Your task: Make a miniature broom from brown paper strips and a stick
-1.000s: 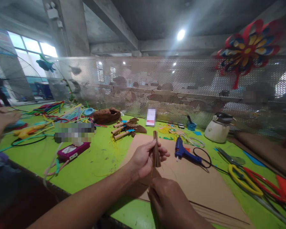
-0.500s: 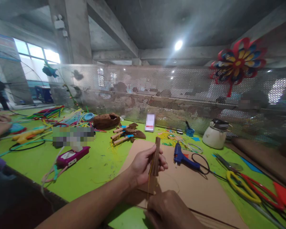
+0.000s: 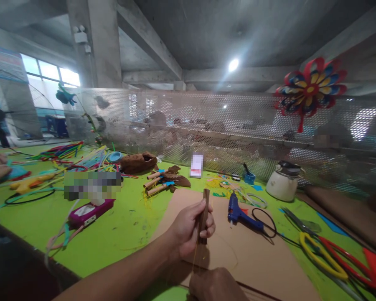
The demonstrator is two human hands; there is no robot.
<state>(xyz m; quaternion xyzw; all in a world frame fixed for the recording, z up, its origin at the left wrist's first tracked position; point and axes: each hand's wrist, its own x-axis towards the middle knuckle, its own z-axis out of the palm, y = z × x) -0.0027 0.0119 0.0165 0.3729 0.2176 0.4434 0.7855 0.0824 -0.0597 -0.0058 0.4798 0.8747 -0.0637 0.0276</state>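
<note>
Left hand (image 3: 188, 228) has curled its fingers tighter around the brown roll (image 3: 203, 219) above the tan sheet (image 3: 253, 255), long axis pointing bodyward; yellow thread (image 3: 194, 256) trails toward the right hand (image 3: 217, 286), whose fingertips are hidden, grip unclear.

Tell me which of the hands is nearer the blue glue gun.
Left: the left hand is left of the glue gun; the right hand is farther off, back toward the person.

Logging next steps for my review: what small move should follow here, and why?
Probably the right hand should wind the yellow strand around the brown strip: the left hand grips that strip, and the strand runs from there toward the right hand.
</note>
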